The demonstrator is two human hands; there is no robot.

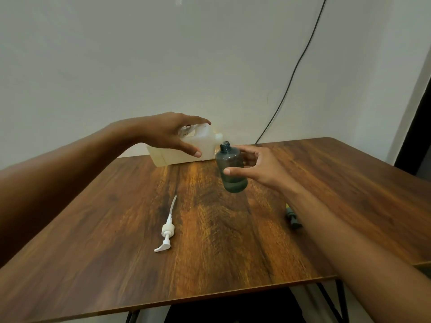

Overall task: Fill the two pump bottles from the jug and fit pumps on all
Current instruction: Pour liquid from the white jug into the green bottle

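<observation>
A translucent white jug point(205, 145) lies tipped on its side at the far edge of the wooden table point(233, 229), its spout pointing right. My left hand point(172, 134) grips the jug from above, thumb on its front face. My right hand point(254, 166) holds a dark blue-grey bottle point(231, 169) without a pump, its open neck just under the jug's spout. A little dark liquid shows at the bottle's bottom. A white pump point(166, 229) with its tube lies on the table nearer to me. A dark pump point(292, 217) lies partly hidden behind my right forearm.
A black cable point(291, 78) runs down the white wall behind the table. The table's front edge is close to me, with black table legs point(335, 301) below at the right. Only one bottle is in view.
</observation>
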